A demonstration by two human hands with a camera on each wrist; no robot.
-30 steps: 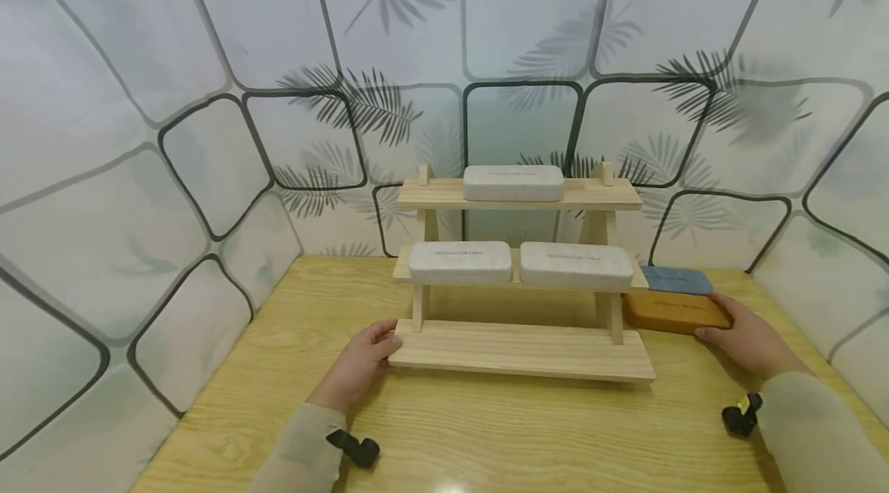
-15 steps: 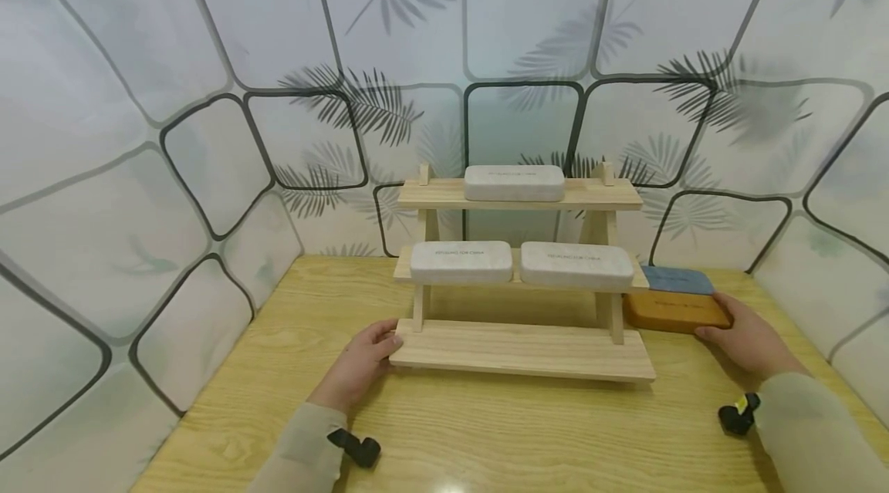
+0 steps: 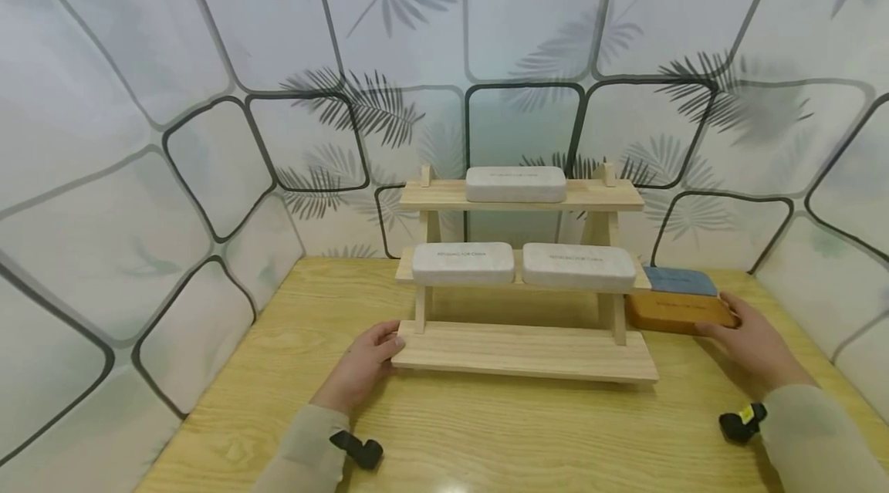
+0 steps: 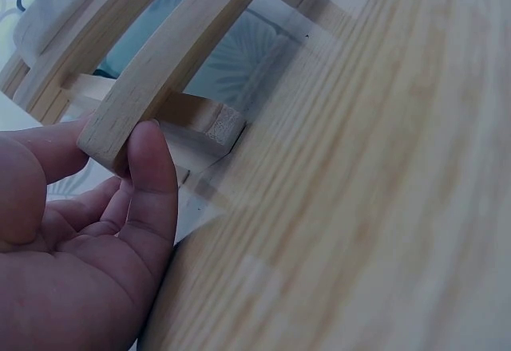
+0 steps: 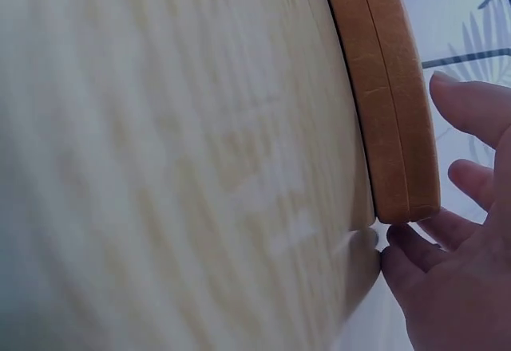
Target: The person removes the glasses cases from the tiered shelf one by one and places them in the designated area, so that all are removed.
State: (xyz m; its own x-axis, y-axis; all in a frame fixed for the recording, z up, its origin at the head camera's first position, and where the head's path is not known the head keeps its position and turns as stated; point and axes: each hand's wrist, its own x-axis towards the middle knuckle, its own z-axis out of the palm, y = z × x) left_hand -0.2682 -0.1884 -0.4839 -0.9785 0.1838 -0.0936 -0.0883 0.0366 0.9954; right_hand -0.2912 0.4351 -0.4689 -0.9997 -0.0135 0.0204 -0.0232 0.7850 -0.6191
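A three-tier wooden display stand (image 3: 521, 350) stands on the table. My left hand (image 3: 357, 368) pinches the left end of its lowest shelf; the left wrist view shows thumb and finger on either side of the board (image 4: 152, 72). Beside the stand's right end lies an orange case (image 3: 677, 313), shaped like a glasses case, with a blue case (image 3: 682, 281) behind it. My right hand (image 3: 753, 346) is at the orange case's right end. In the right wrist view its fingers are loosely spread, some by the end of the orange case (image 5: 395, 128), the thumb apart from it.
One white case (image 3: 516, 184) sits on the top shelf. Two more, a left white case (image 3: 463, 263) and a right white case (image 3: 579, 265), fill the middle shelf. Patterned cloth walls (image 3: 208, 169) enclose the wood-grain table (image 3: 486, 431) at back and sides.
My right hand has shifted slightly to the right and its fingers have loosened at the orange case's end. The left hand, stand and cases have stayed in place.
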